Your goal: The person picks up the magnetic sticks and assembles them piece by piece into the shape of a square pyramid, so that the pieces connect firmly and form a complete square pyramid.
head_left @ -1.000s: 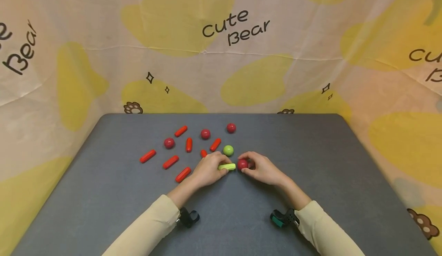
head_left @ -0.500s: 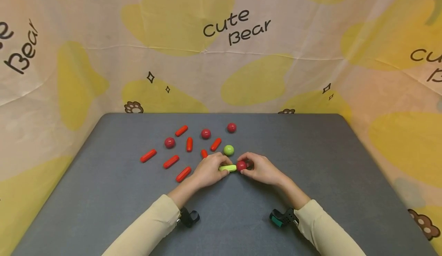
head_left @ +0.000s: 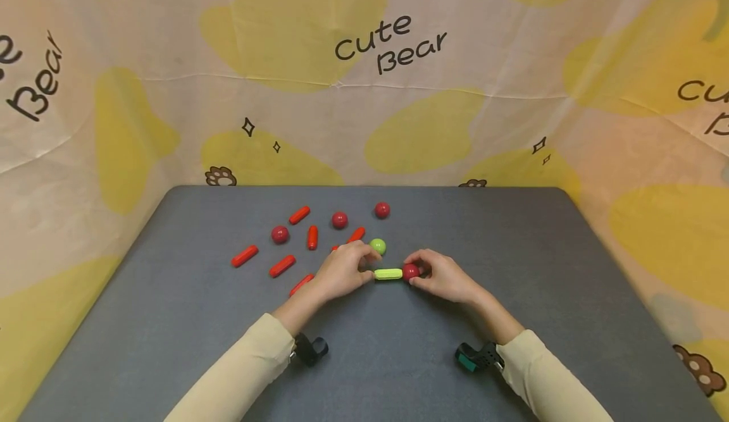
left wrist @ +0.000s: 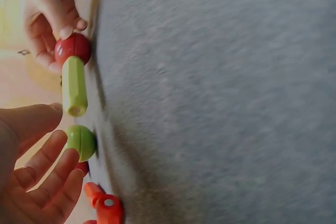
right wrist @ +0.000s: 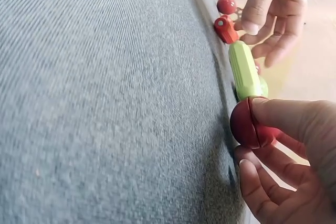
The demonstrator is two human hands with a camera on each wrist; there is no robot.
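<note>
In the head view my right hand pinches a red ball between thumb and fingers. A ridged yellow-green rod is joined end-on to that ball and points left. My left hand is just off the rod's free end, thumb and fingers apart with nothing between them; the left wrist view shows a gap between its thumb and the rod. Behind the left fingertips sits a green ball. In the right wrist view, the thumb presses the red ball's grooved side.
Several red rods are scattered left and behind the left hand, some partly covered by it. Red balls lie toward the back of the grey table. A patterned cloth hangs around the table's back and sides.
The red ball came left against the rod, then both shifted right together with my right hand. My left hand has let go of the rod and opened, moving slightly left and back.
</note>
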